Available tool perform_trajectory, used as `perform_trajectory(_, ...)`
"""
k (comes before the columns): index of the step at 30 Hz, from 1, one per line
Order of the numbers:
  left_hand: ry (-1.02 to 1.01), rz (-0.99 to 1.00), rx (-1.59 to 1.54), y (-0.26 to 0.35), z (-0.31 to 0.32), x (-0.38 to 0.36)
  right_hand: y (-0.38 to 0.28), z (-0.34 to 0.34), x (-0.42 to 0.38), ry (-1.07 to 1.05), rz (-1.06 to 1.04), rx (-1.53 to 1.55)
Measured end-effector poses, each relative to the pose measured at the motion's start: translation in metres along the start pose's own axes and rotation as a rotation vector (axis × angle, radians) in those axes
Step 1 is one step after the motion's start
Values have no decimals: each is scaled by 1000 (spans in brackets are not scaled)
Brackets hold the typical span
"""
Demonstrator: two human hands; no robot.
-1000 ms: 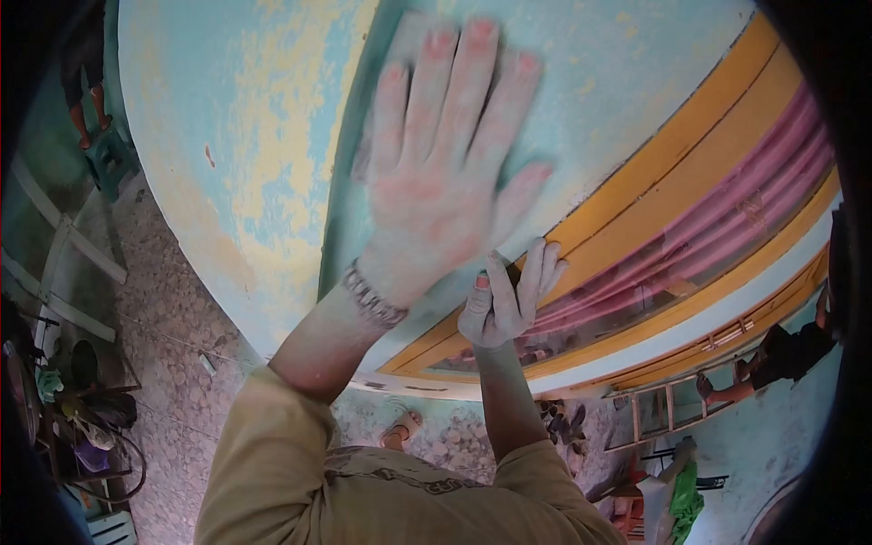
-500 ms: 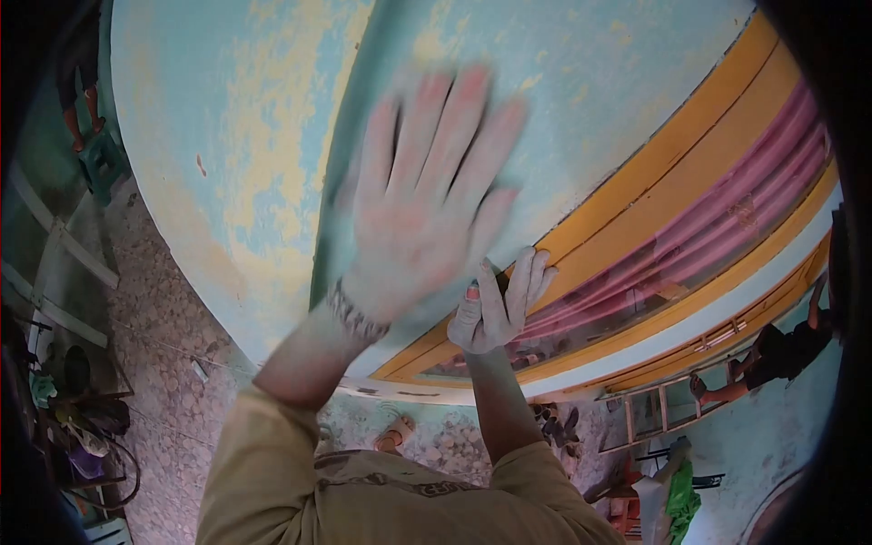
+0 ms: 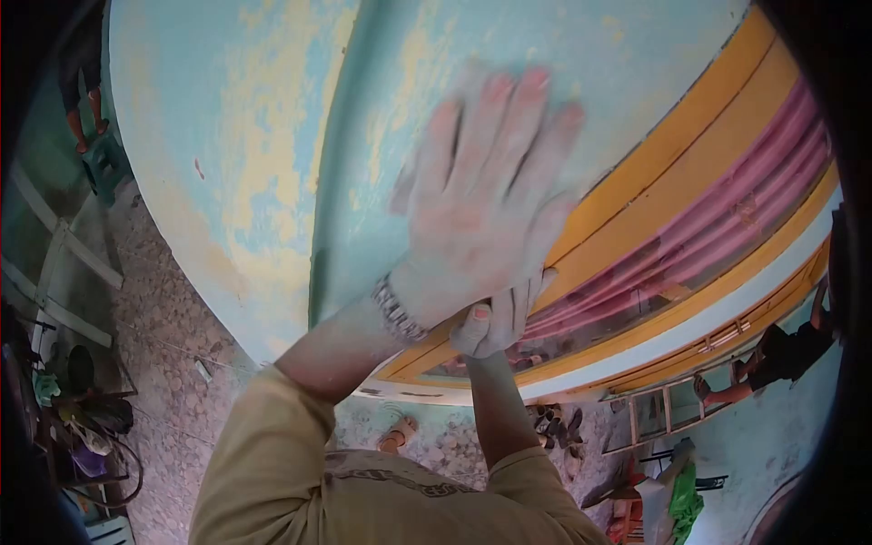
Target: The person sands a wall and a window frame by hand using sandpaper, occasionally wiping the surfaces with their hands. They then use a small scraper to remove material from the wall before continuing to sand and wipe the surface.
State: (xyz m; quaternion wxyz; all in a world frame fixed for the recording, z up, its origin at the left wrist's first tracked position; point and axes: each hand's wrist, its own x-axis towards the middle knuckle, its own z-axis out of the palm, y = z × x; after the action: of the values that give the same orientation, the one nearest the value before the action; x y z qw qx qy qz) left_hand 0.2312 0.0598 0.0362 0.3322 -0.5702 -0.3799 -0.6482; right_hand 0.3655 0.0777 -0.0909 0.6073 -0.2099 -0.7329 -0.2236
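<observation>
My left hand (image 3: 486, 200), dusty white and wearing a metal-banded watch (image 3: 400, 311), lies nearly flat against the pale blue wall (image 3: 359, 245), fingers stretched upward. A thin greyish sheet, like sandpaper (image 3: 402, 193), peeks out beyond its little-finger side, mostly hidden under the palm. Motion blurs this hand. Lower down, my right hand (image 3: 495, 329), equally dusty, rests at the orange window frame (image 3: 627, 213) with its fingers extended upward and partly covered by the left hand. Yellow patches (image 3: 268, 173) show through the worn blue paint.
Behind the window glass hangs a pink curtain (image 3: 708, 222). At right, a person in dark clothes (image 3: 781, 359) is on a ladder (image 3: 666, 409). Another person's legs (image 3: 91, 109) stand on a green stool (image 3: 104, 168) at upper left. Shoes (image 3: 559, 427) lie on the patterned floor (image 3: 177, 363).
My left hand has moved right across the wall, together with the sheet beneath it, and now overlaps the right hand's fingers. The right hand has stayed by the window frame.
</observation>
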Motion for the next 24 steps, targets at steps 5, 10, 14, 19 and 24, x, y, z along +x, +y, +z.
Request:
perform_trajectory(5, -216, -23, 24, -8, -8, -64, 1, -4, 2, -25, -67, -62)
perform_trajectory(10, -326, -7, 51, -28, -24, -165, 4, -4, 4, -38, -112, -93)
perform_trajectory(14, -236, -3, 154, -35, -29, -69, 6, -4, 1, -44, -114, -124)
perform_trajectory(19, -239, 13, 206, -41, -27, -120, 3, -4, 2, -45, -106, -148)
perform_trajectory(24, -256, 0, 220, -40, -33, -157, 1, 2, 2, 4, -89, -151)
